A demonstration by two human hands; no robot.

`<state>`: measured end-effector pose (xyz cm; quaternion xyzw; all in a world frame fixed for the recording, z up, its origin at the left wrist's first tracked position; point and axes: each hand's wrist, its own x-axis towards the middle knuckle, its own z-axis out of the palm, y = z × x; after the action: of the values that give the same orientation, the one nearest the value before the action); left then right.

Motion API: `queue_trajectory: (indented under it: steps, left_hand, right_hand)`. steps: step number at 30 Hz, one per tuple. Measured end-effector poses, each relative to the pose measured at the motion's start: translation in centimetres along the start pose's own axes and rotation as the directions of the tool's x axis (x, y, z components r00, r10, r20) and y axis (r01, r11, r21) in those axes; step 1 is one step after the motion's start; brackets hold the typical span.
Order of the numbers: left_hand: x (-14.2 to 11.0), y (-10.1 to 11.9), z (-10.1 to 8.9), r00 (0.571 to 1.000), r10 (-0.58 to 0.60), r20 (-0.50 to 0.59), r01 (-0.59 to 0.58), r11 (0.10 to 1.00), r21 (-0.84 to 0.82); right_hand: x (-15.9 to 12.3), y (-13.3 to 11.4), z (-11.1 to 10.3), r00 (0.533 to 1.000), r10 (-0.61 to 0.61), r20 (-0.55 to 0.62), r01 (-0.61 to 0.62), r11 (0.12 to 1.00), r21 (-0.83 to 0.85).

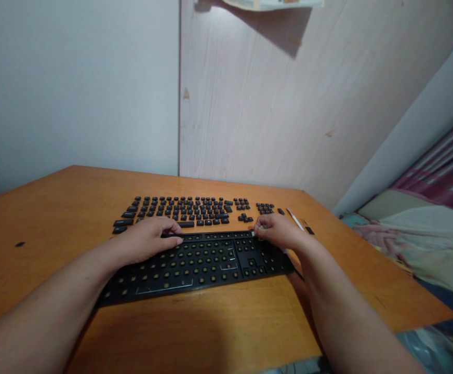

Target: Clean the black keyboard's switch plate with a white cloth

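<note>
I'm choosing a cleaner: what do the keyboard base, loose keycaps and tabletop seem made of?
Keyboard base: probably black plastic, slightly glossy, judging by its moulded recesses. Loose keycaps: likely black plastic, with soft highlights. Tabletop: smooth orange-brown wood or laminate; its sheen fits both.

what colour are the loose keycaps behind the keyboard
The keycaps are black, best seen in the head view.

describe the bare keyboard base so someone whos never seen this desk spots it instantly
On the orange-brown wooden table, find the rows of loose black keycaps. Just nearer the viewer is the keyboard base, a long black panel with the left hand over its left part and the right hand at its far edge. Unlike the separate caps, it is one piece dotted with small yellowish spots.
</note>
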<state>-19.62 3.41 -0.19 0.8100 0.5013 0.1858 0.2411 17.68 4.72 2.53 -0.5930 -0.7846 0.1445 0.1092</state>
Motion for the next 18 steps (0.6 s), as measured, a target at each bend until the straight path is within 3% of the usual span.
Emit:
queue_trajectory:
  steps: [7,10,18]
  left_hand:
    - [-0.1,0.3,-0.1,1.000,-0.012,0.018,0.012,1.000,0.002]
    - [0.0,0.3,-0.1,1.000,-0.013,0.023,0.013,1.000,0.012]
    - [-0.1,0.4,-0.1,0.999,-0.016,0.033,0.015,1.000,0.021]
  right_hand:
    - [-0.4,3.1,-1.7,0.979,0.197,-0.046,-0.198,0.980,-0.014]
    - [-0.3,2.7,-1.6,0.984,0.180,-0.018,-0.180,0.984,-0.008]
    - [-0.6,-1.2,-0.1,0.996,0.020,0.086,-0.024,0.999,0.046]
